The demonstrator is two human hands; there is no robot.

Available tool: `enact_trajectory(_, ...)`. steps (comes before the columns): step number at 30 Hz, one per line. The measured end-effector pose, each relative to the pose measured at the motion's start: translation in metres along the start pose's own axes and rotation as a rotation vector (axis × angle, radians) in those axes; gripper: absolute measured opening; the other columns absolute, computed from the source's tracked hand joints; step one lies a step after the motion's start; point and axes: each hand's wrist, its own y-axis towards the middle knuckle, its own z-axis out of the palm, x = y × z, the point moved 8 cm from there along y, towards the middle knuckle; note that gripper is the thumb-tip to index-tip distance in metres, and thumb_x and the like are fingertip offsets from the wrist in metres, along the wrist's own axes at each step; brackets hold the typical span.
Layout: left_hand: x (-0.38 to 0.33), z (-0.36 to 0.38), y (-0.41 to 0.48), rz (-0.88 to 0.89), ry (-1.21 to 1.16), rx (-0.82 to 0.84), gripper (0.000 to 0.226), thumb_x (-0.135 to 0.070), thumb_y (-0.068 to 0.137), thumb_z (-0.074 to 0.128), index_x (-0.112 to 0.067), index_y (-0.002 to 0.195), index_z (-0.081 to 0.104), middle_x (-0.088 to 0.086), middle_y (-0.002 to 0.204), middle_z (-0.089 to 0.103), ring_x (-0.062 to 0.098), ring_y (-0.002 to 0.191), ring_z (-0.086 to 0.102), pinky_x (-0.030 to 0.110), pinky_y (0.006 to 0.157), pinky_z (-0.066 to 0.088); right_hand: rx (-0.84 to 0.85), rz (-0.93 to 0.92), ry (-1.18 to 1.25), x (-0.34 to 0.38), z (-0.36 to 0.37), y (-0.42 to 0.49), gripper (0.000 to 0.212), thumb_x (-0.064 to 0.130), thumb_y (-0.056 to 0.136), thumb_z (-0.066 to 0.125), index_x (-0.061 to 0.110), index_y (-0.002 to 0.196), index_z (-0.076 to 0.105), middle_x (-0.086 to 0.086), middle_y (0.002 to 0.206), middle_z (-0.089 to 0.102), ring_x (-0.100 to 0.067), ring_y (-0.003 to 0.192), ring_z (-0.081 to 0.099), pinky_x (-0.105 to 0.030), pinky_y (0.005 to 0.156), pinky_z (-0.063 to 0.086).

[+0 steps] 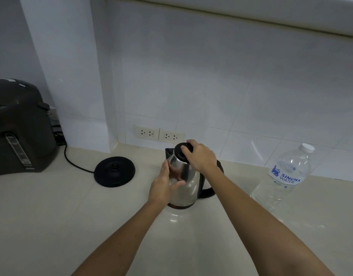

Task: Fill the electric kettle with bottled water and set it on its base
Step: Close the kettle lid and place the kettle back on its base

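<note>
A steel electric kettle [186, 188] with a black handle stands on the pale counter [52, 216], off its base. My left hand [164, 186] presses flat against the kettle's left side. My right hand [200, 155] grips the black lid [180, 152] on top, fingers curled over its rim. The round black base [114, 171] lies empty to the left of the kettle, its cord running off left. A clear water bottle [285, 176] with a white cap and a blue label stands to the right, capped.
A dark hot-water dispenser [20, 128] stands at the far left by a white pillar. Two double wall sockets [158, 134] sit low on the tiled wall behind the kettle.
</note>
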Motion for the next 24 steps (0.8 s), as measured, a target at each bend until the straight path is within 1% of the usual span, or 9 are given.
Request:
enact_trajectory(4, 0.000, -0.001, -0.001, 0.012, 0.018, -0.027, 0.101, -0.047, 0.082, 0.069, -0.022, 0.155, 0.005, 0.003, 0.142, 0.052, 0.021, 0.126, 0.054, 0.033, 0.104, 0.045, -0.074, -0.038, -0.042, 0.004, 0.000, 0.003, 0.048, 0.043, 0.094, 0.033, 0.020, 0.133, 0.048, -0.014, 0.115, 0.064, -0.032, 0.099, 0.059, -0.037, 0.077, 0.042)
enact_trajectory(7, 0.000, -0.001, -0.002, 0.034, 0.033, -0.045, 0.099, -0.048, 0.082, 0.069, -0.021, 0.154, 0.007, 0.003, 0.139, 0.055, 0.020, 0.123, 0.057, 0.032, 0.103, 0.047, -0.126, -0.042, -0.061, 0.007, 0.001, 0.004, 0.045, 0.036, 0.092, 0.034, 0.016, 0.128, 0.053, -0.015, 0.107, 0.065, -0.033, 0.092, 0.060, -0.036, 0.072, 0.038)
enact_trajectory(10, 0.002, -0.001, -0.002, 0.026, 0.050, -0.047, 0.100, -0.049, 0.082, 0.068, -0.020, 0.155, 0.006, 0.004, 0.139, 0.056, 0.021, 0.123, 0.057, 0.035, 0.104, 0.047, -0.144, -0.048, -0.048, 0.008, 0.002, 0.005, 0.045, 0.034, 0.091, 0.034, 0.016, 0.126, 0.054, -0.014, 0.105, 0.065, -0.032, 0.089, 0.059, -0.035, 0.071, 0.038)
enact_trajectory(12, 0.002, 0.000, -0.003, 0.021, 0.046, -0.048, 0.100, -0.049, 0.082, 0.069, -0.020, 0.155, 0.007, 0.004, 0.138, 0.057, 0.020, 0.122, 0.057, 0.035, 0.103, 0.047, -0.149, -0.047, -0.040, 0.006, 0.002, 0.006, 0.047, 0.035, 0.090, 0.034, 0.017, 0.129, 0.053, -0.014, 0.107, 0.066, -0.031, 0.091, 0.060, -0.036, 0.073, 0.040)
enact_trajectory(14, 0.002, 0.000, -0.003, 0.018, 0.047, -0.049, 0.100, -0.048, 0.082, 0.069, -0.019, 0.155, 0.007, 0.004, 0.137, 0.057, 0.019, 0.121, 0.058, 0.033, 0.103, 0.047, -0.144, -0.043, -0.033, 0.003, 0.004, 0.006, 0.050, 0.039, 0.090, 0.033, 0.020, 0.134, 0.049, -0.013, 0.114, 0.065, -0.031, 0.097, 0.061, -0.038, 0.078, 0.044)
enact_trajectory(17, 0.002, 0.000, -0.004, 0.011, 0.063, -0.046, 0.100, -0.046, 0.083, 0.069, -0.017, 0.155, 0.007, 0.005, 0.137, 0.057, 0.020, 0.123, 0.057, 0.032, 0.104, 0.045, -0.112, -0.055, -0.051, 0.001, 0.007, 0.004, 0.057, 0.051, 0.092, 0.031, 0.023, 0.140, 0.042, -0.012, 0.128, 0.060, -0.033, 0.109, 0.059, -0.043, 0.089, 0.045)
enact_trajectory(20, 0.003, -0.001, -0.003, 0.000, 0.085, -0.018, 0.099, -0.046, 0.084, 0.068, -0.017, 0.155, 0.007, 0.006, 0.139, 0.056, 0.021, 0.125, 0.056, 0.032, 0.104, 0.043, -0.022, -0.110, -0.037, -0.005, 0.006, 0.002, 0.068, 0.066, 0.090, 0.027, 0.027, 0.144, 0.035, -0.008, 0.138, 0.054, -0.031, 0.119, 0.054, -0.044, 0.093, 0.043)
enact_trajectory(22, 0.002, -0.002, -0.004, -0.004, 0.103, -0.002, 0.098, -0.046, 0.084, 0.068, -0.017, 0.156, 0.007, 0.006, 0.139, 0.056, 0.022, 0.126, 0.055, 0.032, 0.105, 0.042, -0.006, -0.110, 0.052, -0.016, 0.000, -0.002, 0.068, 0.068, 0.089, 0.027, 0.027, 0.143, 0.036, -0.004, 0.138, 0.055, -0.028, 0.122, 0.053, -0.044, 0.096, 0.042)
enact_trajectory(24, 0.001, -0.003, -0.004, -0.004, 0.122, -0.004, 0.097, -0.046, 0.084, 0.068, -0.016, 0.155, 0.008, 0.006, 0.138, 0.057, 0.022, 0.126, 0.055, 0.032, 0.105, 0.042, -0.075, -0.082, 0.171, -0.034, -0.007, -0.011, 0.061, 0.063, 0.091, 0.033, 0.026, 0.138, 0.043, -0.001, 0.132, 0.059, -0.025, 0.119, 0.056, -0.042, 0.097, 0.044)
